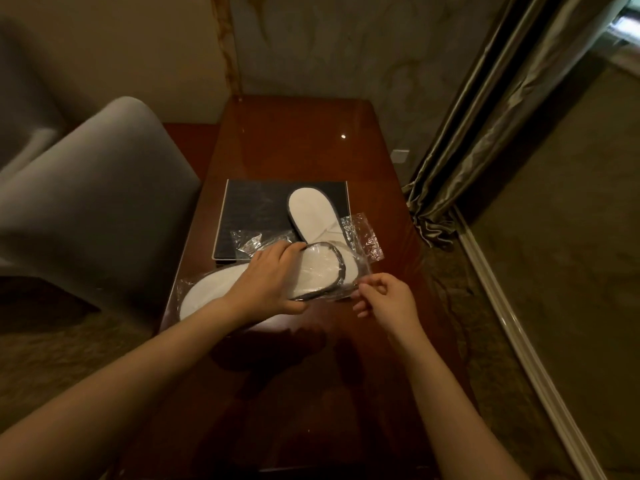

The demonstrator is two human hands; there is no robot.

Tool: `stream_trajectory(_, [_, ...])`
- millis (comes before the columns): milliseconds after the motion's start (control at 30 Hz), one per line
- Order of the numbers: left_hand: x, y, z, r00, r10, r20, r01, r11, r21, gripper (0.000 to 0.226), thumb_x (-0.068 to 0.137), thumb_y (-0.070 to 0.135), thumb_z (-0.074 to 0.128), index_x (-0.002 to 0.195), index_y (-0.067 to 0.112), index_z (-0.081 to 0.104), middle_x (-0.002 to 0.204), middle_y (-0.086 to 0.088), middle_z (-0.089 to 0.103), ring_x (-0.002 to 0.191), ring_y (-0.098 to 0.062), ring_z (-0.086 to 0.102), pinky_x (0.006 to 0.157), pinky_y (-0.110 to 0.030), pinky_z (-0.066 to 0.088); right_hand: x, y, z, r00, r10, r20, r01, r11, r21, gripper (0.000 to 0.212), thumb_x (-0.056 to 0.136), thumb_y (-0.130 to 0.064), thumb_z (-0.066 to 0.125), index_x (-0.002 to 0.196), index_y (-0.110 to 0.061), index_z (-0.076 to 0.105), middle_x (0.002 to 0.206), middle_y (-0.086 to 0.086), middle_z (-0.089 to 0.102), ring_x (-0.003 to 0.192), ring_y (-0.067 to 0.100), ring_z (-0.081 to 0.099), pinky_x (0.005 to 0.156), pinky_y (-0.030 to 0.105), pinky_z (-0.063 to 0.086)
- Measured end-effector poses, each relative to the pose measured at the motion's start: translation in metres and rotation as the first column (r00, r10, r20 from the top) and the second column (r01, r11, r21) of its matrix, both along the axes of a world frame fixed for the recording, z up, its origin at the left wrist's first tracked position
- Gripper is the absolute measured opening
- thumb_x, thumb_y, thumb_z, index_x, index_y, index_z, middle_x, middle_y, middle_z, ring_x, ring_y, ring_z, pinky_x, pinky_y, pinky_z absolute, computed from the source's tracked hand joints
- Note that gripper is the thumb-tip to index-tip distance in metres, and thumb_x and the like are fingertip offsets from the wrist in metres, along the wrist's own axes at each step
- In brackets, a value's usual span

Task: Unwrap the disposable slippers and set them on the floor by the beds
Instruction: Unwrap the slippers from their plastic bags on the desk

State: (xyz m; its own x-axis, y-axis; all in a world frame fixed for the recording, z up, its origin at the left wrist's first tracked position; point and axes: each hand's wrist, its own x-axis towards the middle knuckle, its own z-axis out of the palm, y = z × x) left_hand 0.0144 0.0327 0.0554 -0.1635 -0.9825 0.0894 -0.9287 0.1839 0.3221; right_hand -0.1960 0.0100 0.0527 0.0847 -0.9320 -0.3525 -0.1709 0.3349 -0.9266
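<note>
White disposable slippers with dark trim lie on a glossy wooden table point(298, 140). The near pair point(320, 271) sits in a clear plastic wrapper point(363, 237), its heel end point(204, 296) at the table's left edge. My left hand point(270, 278) presses flat on this pair and grips it. My right hand point(388, 299) pinches the wrapper's right edge between thumb and fingers. A second wrapped slipper point(311, 213) lies behind, resting on a dark tray point(249, 209).
A grey upholstered armchair point(97, 188) stands close on the left. Heavy curtains point(485, 116) hang at the right, above a carpeted floor point(571, 237) with a pale skirting strip point(512, 323). The wall point(329, 39) backs the table.
</note>
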Motion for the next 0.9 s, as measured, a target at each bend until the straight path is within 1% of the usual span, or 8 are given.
stream_trajectory(67, [0.000, 0.001, 0.002, 1.000, -0.009, -0.004, 0.009, 1.000, 0.008, 0.099, 0.057, 0.054, 0.074, 0.138, 0.019, 0.030, 0.135, -0.004, 0.041, 0.122, -0.023, 0.041, 0.105, -0.038, 0.032, -0.002, 0.003, -0.005, 0.999, 0.007, -0.049, -0.005, 0.999, 0.050, 0.016, 0.091, -0.002, 0.051, 0.101, 0.007, 0.058, 0.068, 0.009, 0.062, 0.051, 0.017, 0.054, 0.045, 0.022, 0.049])
stream_trajectory(167, [-0.001, 0.007, 0.002, 0.996, -0.066, 0.064, 0.064, 0.997, 0.033, 0.099, 0.058, 0.055, 0.073, 0.140, 0.021, 0.028, 0.139, -0.003, 0.038, 0.125, -0.022, 0.036, 0.108, -0.038, 0.028, -0.004, -0.003, -0.002, 0.906, 0.056, -0.419, -0.121, 0.984, -0.129, 0.026, 0.087, -0.014, 0.058, 0.112, -0.008, 0.057, 0.091, 0.003, 0.064, 0.075, 0.016, 0.060, 0.069, 0.034, 0.053])
stream_trajectory(267, [-0.003, 0.010, 0.000, 0.985, -0.104, 0.137, 0.102, 0.995, 0.021, 0.100, 0.059, 0.056, 0.072, 0.141, 0.019, 0.027, 0.139, -0.004, 0.038, 0.126, -0.023, 0.036, 0.109, -0.036, 0.027, 0.002, -0.017, 0.023, 0.828, 0.072, -0.556, -0.353, 0.838, -0.417, 0.038, 0.084, -0.031, 0.063, 0.119, -0.025, 0.053, 0.101, -0.010, 0.058, 0.086, 0.009, 0.056, 0.074, 0.028, 0.051])
stream_trajectory(367, [-0.006, 0.011, 0.003, 0.986, -0.095, 0.136, 0.095, 0.995, 0.009, 0.100, 0.060, 0.057, 0.071, 0.141, 0.019, 0.027, 0.140, -0.004, 0.038, 0.126, -0.023, 0.036, 0.108, -0.036, 0.029, 0.014, -0.029, 0.037, 0.702, 0.119, -0.702, -0.552, 0.714, -0.430, 0.017, 0.086, -0.028, 0.061, 0.101, -0.022, 0.065, 0.093, -0.006, 0.066, 0.082, 0.010, 0.059, 0.073, 0.031, 0.053])
stream_trajectory(533, [0.003, 0.018, 0.008, 0.994, -0.081, 0.079, 0.079, 0.997, 0.024, 0.101, 0.060, 0.056, 0.072, 0.142, 0.022, 0.024, 0.143, -0.002, 0.035, 0.129, -0.021, 0.033, 0.110, -0.035, 0.026, 0.008, -0.046, 0.027, 0.866, 0.082, -0.493, -0.337, 0.825, -0.455, 0.011, 0.088, -0.020, 0.060, 0.088, -0.013, 0.068, 0.075, -0.009, 0.063, 0.068, 0.005, 0.058, 0.061, 0.010, 0.044])
stream_trajectory(667, [0.003, 0.021, 0.009, 0.993, -0.105, 0.061, 0.102, 0.994, 0.043, 0.101, 0.060, 0.056, 0.072, 0.142, 0.023, 0.022, 0.143, 0.000, 0.033, 0.129, -0.019, 0.033, 0.110, -0.034, 0.027, -0.001, -0.051, 0.008, 0.914, 0.151, -0.377, -0.238, 0.951, -0.195, 0.014, 0.089, -0.017, 0.058, 0.086, -0.009, 0.069, 0.076, -0.001, 0.066, 0.066, 0.007, 0.058, 0.066, 0.022, 0.045])
stream_trajectory(833, [0.006, 0.021, 0.007, 0.995, -0.064, 0.078, 0.063, 0.998, 0.015, 0.099, 0.060, 0.055, 0.072, 0.140, 0.021, 0.026, 0.141, -0.002, 0.036, 0.128, -0.020, 0.035, 0.109, -0.035, 0.028, -0.003, -0.036, 0.012, 0.910, -0.098, -0.403, -0.110, 0.880, -0.461, 0.016, 0.088, -0.017, 0.059, 0.102, -0.014, 0.064, 0.090, -0.004, 0.062, 0.074, 0.006, 0.056, 0.064, 0.017, 0.044])
stream_trajectory(900, [0.005, 0.020, 0.007, 0.994, -0.063, 0.086, 0.064, 0.998, -0.003, 0.099, 0.059, 0.056, 0.072, 0.140, 0.020, 0.028, 0.140, -0.003, 0.038, 0.126, -0.021, 0.036, 0.108, -0.035, 0.029, -0.001, -0.028, 0.022, 0.902, 0.032, -0.430, -0.278, 0.805, -0.524, 0.016, 0.087, -0.017, 0.061, 0.102, -0.018, 0.062, 0.086, -0.011, 0.059, 0.073, -0.003, 0.054, 0.060, 0.010, 0.044])
